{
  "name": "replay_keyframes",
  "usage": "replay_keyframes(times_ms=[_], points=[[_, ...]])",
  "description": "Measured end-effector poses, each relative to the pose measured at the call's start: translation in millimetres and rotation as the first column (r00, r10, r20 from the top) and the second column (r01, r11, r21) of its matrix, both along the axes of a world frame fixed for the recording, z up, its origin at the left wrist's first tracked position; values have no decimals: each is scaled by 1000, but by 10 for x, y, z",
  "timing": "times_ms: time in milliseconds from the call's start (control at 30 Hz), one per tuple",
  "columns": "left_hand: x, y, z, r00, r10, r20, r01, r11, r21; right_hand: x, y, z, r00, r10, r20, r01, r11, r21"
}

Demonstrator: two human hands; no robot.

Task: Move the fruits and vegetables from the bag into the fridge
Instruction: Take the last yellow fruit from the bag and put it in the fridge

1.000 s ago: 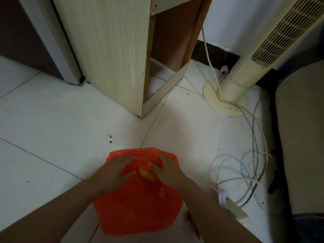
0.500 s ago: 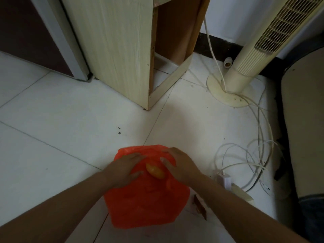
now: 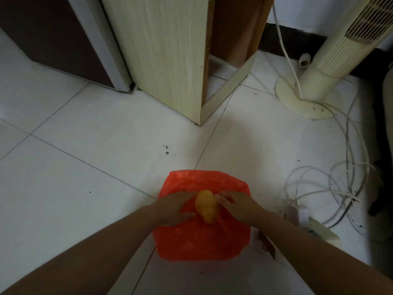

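A red plastic bag (image 3: 202,241) lies on the white tiled floor in front of me. A yellow oval fruit (image 3: 205,206) shows at the bag's mouth, between my two hands. My left hand (image 3: 172,209) presses on the bag's left side with its thumb beside the fruit. My right hand (image 3: 238,206) grips the bag's plastic on the right, fingers curled next to the fruit. Whatever else is in the bag is hidden. A dark brown door with a grey edge (image 3: 53,39), possibly the fridge, stands at the upper left.
A pale wooden cabinet (image 3: 165,50) stands straight ahead, its corner near the bag. A cream tower fan (image 3: 331,60) stands at the upper right. Loose white cables (image 3: 340,184) and a power strip (image 3: 319,231) lie on the floor to the right.
The yellow fruit has come further out of the bag's mouth as my hands spread the plastic. The view has shifted so the bag sits more to the right.
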State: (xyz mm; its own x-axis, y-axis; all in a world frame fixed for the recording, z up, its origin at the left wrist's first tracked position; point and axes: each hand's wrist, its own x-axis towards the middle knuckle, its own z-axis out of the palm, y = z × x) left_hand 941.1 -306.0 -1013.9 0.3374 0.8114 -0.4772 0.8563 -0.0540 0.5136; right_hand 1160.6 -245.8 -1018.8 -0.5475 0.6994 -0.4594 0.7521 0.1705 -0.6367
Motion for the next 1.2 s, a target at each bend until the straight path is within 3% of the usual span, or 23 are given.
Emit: replay_keyframes(times_ms=[100, 167, 300, 400, 600, 800, 1033, 1200], points=[[-48, -42, -6, 999, 38, 25, -40, 997, 65, -17, 16, 91, 998, 2, -64, 14, 970, 244], [-116, -40, -2, 996, 76, 54, -84, 985, 150, -70, 25, 145, 991, 107, -81, -72, 934, 351], [-228, -18, 74, 984, 164, 66, -175, 957, 230, -228, -41, 165, 940, 332, 80, -341, 911, 233], [-255, -98, 54, 991, 130, -28, -125, 980, 152, -257, -93, 81, 894, 398, 204, -433, 886, 167], [-237, -320, -13, 978, -15, -206, 1, 998, -67, -194, -148, 51, 879, 406, 251, -449, 881, 149], [-284, -303, 7, 979, 34, -199, -44, 998, -49, -123, -128, 71, 884, 383, 269, -445, 867, 226], [-251, -406, 83, 965, -23, -260, -14, 990, -140, -265, -338, 29, 974, 165, 153, -193, 963, 189], [-287, -377, 111, 967, -4, -256, -26, 993, -117, -316, -394, 6, 975, 165, 146, -191, 964, 184]])
